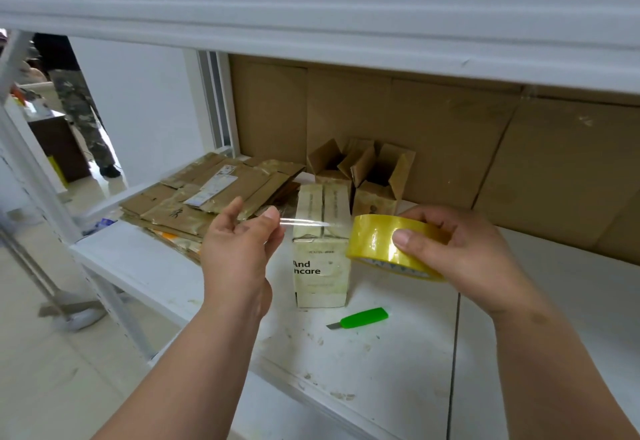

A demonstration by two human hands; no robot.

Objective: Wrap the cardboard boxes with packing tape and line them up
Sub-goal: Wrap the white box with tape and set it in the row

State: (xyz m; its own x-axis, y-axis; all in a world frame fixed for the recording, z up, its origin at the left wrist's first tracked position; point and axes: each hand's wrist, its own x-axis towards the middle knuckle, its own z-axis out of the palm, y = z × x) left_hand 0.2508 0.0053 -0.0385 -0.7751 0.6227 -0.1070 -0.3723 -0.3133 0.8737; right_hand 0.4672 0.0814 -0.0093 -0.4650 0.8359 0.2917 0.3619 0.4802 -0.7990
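Yellow tape roll (391, 245) sits in your right hand (460, 252), thumb pressed on outer face, fingers curled behind. Clear tape strip (304, 222) spans from roll to your left hand (239, 249), pinched at fingertips. Strip crosses above closed cream box (322, 249), upright on white shelf (381, 363). Green utility knife (363, 318) lies just in front of box. Two open cardboard boxes (363, 176) stand behind. Flattened cartons (211, 197) stacked to left.

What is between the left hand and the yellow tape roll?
In the head view, a clear strip of tape stretches from the left hand to the tape roll, passing over the top of the white box.
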